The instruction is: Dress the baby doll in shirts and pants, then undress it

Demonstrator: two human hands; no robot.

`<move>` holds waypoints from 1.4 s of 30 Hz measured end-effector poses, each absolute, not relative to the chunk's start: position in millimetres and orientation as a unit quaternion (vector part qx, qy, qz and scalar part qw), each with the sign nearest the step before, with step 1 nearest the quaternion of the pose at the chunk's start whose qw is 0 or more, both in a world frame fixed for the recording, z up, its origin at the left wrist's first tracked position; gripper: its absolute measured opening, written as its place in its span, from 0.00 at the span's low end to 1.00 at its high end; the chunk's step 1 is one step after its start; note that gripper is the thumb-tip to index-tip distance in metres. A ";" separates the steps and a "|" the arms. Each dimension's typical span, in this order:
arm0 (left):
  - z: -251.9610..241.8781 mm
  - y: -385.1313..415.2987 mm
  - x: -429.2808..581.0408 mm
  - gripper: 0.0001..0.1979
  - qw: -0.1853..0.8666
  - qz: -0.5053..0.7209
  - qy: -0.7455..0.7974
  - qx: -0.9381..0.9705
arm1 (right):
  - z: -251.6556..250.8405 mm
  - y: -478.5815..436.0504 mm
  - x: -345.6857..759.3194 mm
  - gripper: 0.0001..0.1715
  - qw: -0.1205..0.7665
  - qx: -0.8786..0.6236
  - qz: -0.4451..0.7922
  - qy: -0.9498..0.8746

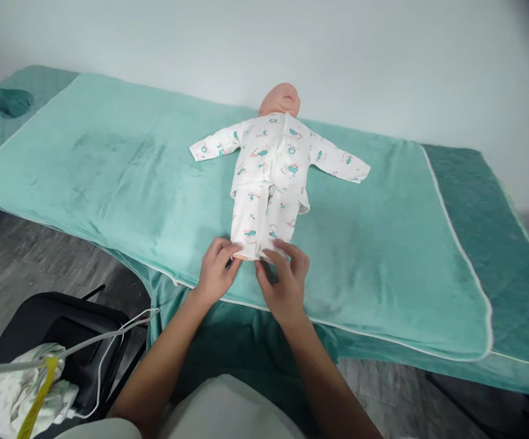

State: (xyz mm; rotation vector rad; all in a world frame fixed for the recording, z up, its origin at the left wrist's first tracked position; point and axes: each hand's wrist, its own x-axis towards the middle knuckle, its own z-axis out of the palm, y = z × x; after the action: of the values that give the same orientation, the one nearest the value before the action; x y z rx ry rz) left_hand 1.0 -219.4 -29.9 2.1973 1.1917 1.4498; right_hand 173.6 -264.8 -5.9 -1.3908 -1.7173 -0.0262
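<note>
A baby doll (pixel 279 100) lies on its back on the green bed cover, head toward the wall. It wears a white printed shirt (pixel 264 152), with both sleeves spread out to the sides, and matching trousers (pixel 246 216). At the lower hem, my left hand (pixel 219 266) pinches one trouser leg's edge between thumb and fingers. My right hand (pixel 287 274) is at the other leg's hem, thumb below and fingers on top of the cloth. A bit of the doll's foot shows by my left fingers; the rest of the feet is hidden.
A light green cover (pixel 122 164) with white piping lies over a darker green sheet (pixel 488 244) on the bed. At the lower left stands a black chair (pixel 81 323) holding crumpled white cloth (pixel 21 390). A white cable and a yellow strap (pixel 39 399) hang there.
</note>
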 end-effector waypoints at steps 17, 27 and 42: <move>-31.3 -219.2 -2.2 0.14 0.160 0.562 0.407 0.702 | 2.3 -277.2 202.0 0.12 0.535 -0.568 0.035 -0.625; -35.5 -223.3 0.0 0.11 0.112 0.576 0.414 0.696 | -9.2 -281.0 197.9 0.14 0.449 -0.568 0.078 -0.685; -41.3 -225.7 3.6 0.09 0.058 0.516 0.416 0.746 | -13.8 -278.3 216.4 0.04 0.474 -0.542 0.246 -0.649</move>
State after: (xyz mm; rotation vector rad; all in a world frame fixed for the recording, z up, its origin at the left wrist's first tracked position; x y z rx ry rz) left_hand 3.6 -225.7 -41.3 2.2611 1.2615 1.5640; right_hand 216.4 -278.3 -13.8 -1.3265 -1.5868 0.6005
